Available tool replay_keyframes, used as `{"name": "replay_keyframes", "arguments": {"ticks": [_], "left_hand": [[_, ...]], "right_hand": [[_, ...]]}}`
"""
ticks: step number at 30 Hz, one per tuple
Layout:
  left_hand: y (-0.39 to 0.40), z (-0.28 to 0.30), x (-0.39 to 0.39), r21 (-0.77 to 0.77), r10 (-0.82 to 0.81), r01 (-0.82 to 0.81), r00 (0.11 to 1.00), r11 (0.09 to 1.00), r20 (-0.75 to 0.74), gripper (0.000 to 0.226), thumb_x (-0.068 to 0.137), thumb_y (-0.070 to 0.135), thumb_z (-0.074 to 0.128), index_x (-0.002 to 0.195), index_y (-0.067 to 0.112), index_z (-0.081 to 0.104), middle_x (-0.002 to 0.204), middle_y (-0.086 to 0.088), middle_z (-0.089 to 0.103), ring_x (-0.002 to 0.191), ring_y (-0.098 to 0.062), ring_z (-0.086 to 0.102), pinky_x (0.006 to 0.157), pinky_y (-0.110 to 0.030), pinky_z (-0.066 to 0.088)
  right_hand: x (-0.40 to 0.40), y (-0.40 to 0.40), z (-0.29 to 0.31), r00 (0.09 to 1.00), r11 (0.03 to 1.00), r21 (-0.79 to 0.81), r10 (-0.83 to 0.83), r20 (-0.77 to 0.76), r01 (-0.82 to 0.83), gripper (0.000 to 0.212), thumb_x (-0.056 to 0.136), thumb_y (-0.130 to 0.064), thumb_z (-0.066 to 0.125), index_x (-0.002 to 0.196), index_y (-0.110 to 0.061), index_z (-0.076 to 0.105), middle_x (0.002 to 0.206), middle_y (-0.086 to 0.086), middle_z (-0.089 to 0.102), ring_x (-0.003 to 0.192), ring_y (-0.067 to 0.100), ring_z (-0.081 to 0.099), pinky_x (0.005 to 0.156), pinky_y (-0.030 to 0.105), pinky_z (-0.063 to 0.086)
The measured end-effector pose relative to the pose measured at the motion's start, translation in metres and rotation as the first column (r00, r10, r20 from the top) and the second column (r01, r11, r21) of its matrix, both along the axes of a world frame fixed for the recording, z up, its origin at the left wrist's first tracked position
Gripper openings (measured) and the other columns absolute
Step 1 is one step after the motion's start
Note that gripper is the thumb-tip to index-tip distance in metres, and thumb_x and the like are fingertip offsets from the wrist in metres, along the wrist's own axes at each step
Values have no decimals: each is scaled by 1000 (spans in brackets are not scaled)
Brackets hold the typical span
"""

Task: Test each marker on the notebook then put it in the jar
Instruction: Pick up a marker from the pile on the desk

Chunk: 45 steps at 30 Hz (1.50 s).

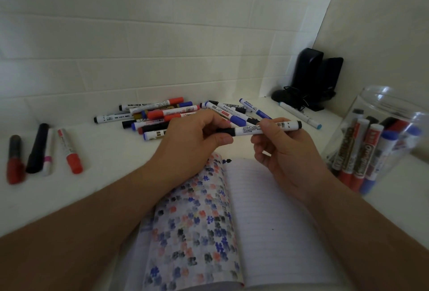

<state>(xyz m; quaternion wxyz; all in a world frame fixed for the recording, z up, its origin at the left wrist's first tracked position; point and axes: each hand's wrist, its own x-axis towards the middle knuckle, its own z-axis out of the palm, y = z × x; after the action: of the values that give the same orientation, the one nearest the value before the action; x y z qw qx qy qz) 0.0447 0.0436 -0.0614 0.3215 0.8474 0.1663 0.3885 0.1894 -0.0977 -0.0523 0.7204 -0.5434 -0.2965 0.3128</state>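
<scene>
Both hands hold one white marker with black ends [246, 130] level above the open notebook [267, 216]. My left hand [192, 140] grips its black cap end. My right hand [278, 149] pinches the white barrel near its far end. The cap sits on the marker. The notebook's left page is covered in coloured test marks; its right page is lined and nearly blank. A clear jar [380, 142] with several markers inside stands at the right. A pile of markers [176, 114] lies behind my hands.
Several separate markers [44, 151] lie in a row at the far left of the white table. A light-blue-tipped marker [301, 115] lies near the back right. Two black speakers [313, 75] with a cable stand in the corner against the wall.
</scene>
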Motion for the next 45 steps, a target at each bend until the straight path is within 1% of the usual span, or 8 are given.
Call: {"name": "replay_keyframes", "arguments": {"ticks": [6,10,16,23,29,35,39,45], "left_hand": [[3,5,-1,14,29,-30,999,999,28,28,83,17,83,95,38,67,87,33,61,85,21,59,79,1,41],[-8,3,3,0,-21,21,1000,1000,23,24,81,28,85,87,38,65,82,23,69,83,7,65,72,-8,48],[-9,0,1,145,-78,115,968,983,-237,27,80,57,77,101,47,64,104,29,66,101,5,59,87,-29,51],[-4,-5,-4,91,-18,67,886,994,-463,49,81,72,63,119,43,55,111,22,57,90,5,59,83,-32,56],[1,-7,-7,69,-79,154,783,986,-616,53,80,74,64,124,46,48,110,21,55,95,1,57,87,-32,56],[-13,-7,-2,66,-135,217,790,974,-598,54,78,72,69,122,50,47,110,21,56,99,0,56,91,-32,54],[-16,-5,-2,32,-176,241,789,970,-589,58,75,72,72,124,50,48,111,21,56,100,0,58,91,-31,54],[-16,-5,-6,20,-179,234,793,972,-582,62,75,71,73,127,48,48,112,22,57,99,1,59,92,-31,55]], "right_hand": [[-5,3,-1,1000,1000,26,18,-1,-18,16,92,-27,71,77,-25,77,83,10,72,73,18,65,69,31,56],[-13,2,-5,985,999,-10,37,169,-35,18,94,-26,67,104,-12,74,88,9,75,74,18,69,71,29,59],[-12,-14,-6,812,981,-181,49,582,71,7,106,-27,55,111,-26,59,104,-4,74,92,13,74,76,32,61],[-15,-29,31,584,862,-438,222,780,257,35,102,-35,63,131,-38,42,97,-7,72,68,11,70,62,24,57],[-5,-84,97,430,847,-115,-142,892,518,11,96,-33,73,101,-28,66,84,-8,74,62,8,73,63,24,59],[29,-139,158,361,760,110,-424,831,641,13,102,-24,64,105,-32,73,99,-7,76,71,13,76,76,33,64],[48,-162,183,217,664,96,-373,902,742,15,103,-27,59,116,-33,58,106,-5,73,64,9,74,65,34,61],[59,-152,169,168,632,-72,-93,981,771,32,94,-38,76,109,-27,50,102,-6,72,58,17,68,55,31,53]]}}
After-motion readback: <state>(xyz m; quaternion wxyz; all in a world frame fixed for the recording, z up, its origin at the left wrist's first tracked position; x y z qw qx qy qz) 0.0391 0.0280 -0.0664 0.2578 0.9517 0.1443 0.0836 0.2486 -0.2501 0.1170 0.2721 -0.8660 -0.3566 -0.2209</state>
